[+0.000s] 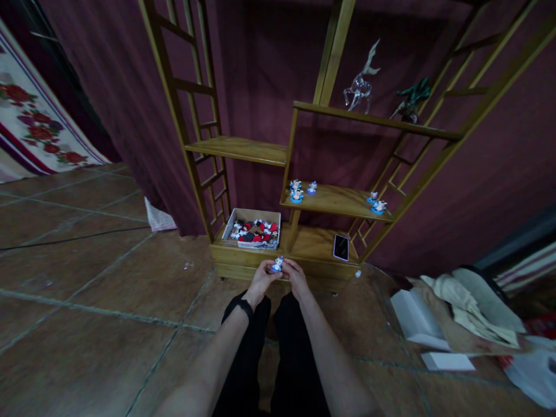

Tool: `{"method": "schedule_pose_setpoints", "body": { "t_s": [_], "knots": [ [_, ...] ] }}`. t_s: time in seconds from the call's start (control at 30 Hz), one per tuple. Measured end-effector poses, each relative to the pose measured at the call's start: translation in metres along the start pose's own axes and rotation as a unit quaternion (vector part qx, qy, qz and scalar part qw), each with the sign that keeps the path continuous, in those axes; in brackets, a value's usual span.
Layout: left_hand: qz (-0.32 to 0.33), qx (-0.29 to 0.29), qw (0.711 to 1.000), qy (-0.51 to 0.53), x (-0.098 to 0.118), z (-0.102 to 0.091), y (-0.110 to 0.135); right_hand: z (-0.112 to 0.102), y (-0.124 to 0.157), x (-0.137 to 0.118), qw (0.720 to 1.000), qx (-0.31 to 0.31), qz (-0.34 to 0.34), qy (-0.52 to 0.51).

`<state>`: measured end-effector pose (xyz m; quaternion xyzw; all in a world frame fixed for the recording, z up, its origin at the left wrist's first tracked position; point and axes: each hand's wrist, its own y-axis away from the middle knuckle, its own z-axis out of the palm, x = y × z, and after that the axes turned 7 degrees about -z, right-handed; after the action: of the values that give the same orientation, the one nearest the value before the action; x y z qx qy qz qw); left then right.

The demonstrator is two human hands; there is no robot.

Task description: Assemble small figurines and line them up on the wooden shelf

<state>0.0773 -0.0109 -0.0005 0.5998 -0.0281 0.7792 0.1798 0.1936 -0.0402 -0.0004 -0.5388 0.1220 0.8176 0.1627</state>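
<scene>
Grasping a small figurine (277,265) in a shared grip, the left hand (261,277) and right hand (296,276) hold it before a wooden shelf (237,259), purple top up, long axis near upright, its facing unclear; printing on the nearby box (252,245) is too small to read.
</scene>
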Motion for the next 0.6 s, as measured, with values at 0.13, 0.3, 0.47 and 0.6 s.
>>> {"method": "schedule_pose_setpoints", "body": {
  "t_s": [0.13, 0.3, 0.47, 0.6],
  "knots": [
    [-0.001, -0.016, 1.000, 0.007, -0.0009, 0.0005, 0.0002, -0.0023, -0.0015, 0.0022, 1.000, 0.012, 0.010, 0.007],
    [0.005, -0.023, 1.000, 0.019, -0.0019, 0.0018, 0.0001, -0.0042, -0.0045, 0.0067, 0.999, 0.029, 0.018, 0.020],
    [0.009, -0.016, 1.000, 0.014, -0.0024, 0.0017, 0.0005, -0.0032, -0.0045, 0.0061, 0.999, 0.033, 0.021, 0.016],
    [0.019, -0.017, 1.000, 0.001, -0.0025, 0.0015, 0.0001, -0.0029, -0.0045, 0.0038, 0.999, 0.019, 0.029, 0.009]
  ]
}}
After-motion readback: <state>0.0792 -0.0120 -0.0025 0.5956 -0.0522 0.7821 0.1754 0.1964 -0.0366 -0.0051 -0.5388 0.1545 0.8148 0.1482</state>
